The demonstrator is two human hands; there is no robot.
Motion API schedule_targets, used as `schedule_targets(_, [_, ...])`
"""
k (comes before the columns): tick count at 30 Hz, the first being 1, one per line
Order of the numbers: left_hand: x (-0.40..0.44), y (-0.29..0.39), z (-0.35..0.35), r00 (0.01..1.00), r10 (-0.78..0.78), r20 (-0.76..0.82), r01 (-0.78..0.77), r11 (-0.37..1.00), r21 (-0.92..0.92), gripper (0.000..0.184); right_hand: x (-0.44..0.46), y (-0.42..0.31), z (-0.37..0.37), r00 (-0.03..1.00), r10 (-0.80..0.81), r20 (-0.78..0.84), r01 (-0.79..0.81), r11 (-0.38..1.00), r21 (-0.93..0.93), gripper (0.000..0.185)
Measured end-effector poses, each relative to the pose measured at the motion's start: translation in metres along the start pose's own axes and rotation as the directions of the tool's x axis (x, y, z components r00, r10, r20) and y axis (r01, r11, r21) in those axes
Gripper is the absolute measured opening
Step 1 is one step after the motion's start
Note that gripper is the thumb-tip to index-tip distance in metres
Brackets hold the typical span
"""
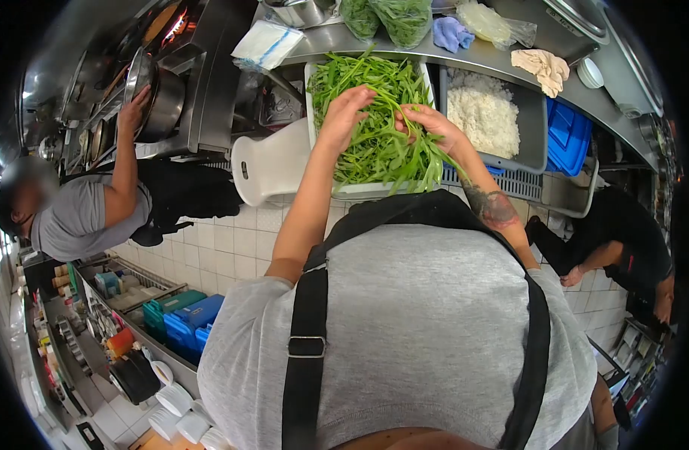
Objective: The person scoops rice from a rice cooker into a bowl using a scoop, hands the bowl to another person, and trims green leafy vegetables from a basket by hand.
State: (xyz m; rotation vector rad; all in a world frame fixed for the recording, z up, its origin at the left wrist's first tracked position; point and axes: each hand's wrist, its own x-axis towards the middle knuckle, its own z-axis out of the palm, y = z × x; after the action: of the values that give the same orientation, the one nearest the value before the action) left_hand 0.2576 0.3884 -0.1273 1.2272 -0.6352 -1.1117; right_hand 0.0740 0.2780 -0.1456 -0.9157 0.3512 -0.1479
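Observation:
A white tub (310, 97) in front of me is heaped with long-stemmed leafy greens (374, 161). My left hand (346, 118) is over the left part of the heap, its fingers bent and the fingertips at a green stem. On the right, my right hand (433, 126) pinches a few stems between thumb and fingers, with leaves hanging below it. Some stems stretch between the two hands. Part of the left hand's grip is hidden behind its own fingers.
A grey bin of white rice (483, 112) stands right of the tub, beside blue lids (568, 135). A white plastic stool (266, 169) is at left. Bagged greens (401, 19) and cloths (541, 69) lie on the steel counter. Co-workers (97, 210) stand on both sides; one handles a pot (163, 105).

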Motion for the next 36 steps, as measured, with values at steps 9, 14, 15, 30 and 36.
schedule_targets(9, [0.013, 0.005, 0.015, 0.985, 0.049, 0.167, -0.081, 0.978, 0.194, 0.020, -0.002, 0.005, -0.003, 0.997, 0.000, -0.080, 0.011, 0.992, 0.129, 0.020])
schedule_targets(14, [0.006, 0.023, 0.015, 0.973, 0.062, 0.221, -0.134, 0.936, 0.325, 0.016, -0.003, 0.005, -0.012, 0.995, -0.055, -0.088, 0.043, 0.990, -0.134, 0.021])
schedule_targets(15, [0.007, 0.021, 0.013, 0.973, 0.081, 0.216, -0.148, 0.938, 0.314, 0.016, 0.000, 0.004, -0.010, 0.990, -0.097, -0.099, 0.073, 0.972, -0.224, 0.021])
schedule_targets(30, [-0.012, 0.019, 0.020, 0.961, 0.276, -0.019, -0.236, 0.857, 0.458, 0.014, -0.003, 0.000, -0.038, 0.875, -0.128, -0.467, 0.126, 0.991, -0.036, 0.020])
schedule_targets(36, [-0.016, 0.030, 0.015, 0.971, 0.218, 0.101, -0.230, 0.724, 0.650, 0.015, -0.032, -0.027, -0.038, 0.940, -0.228, -0.254, 0.214, 0.973, -0.085, 0.025])
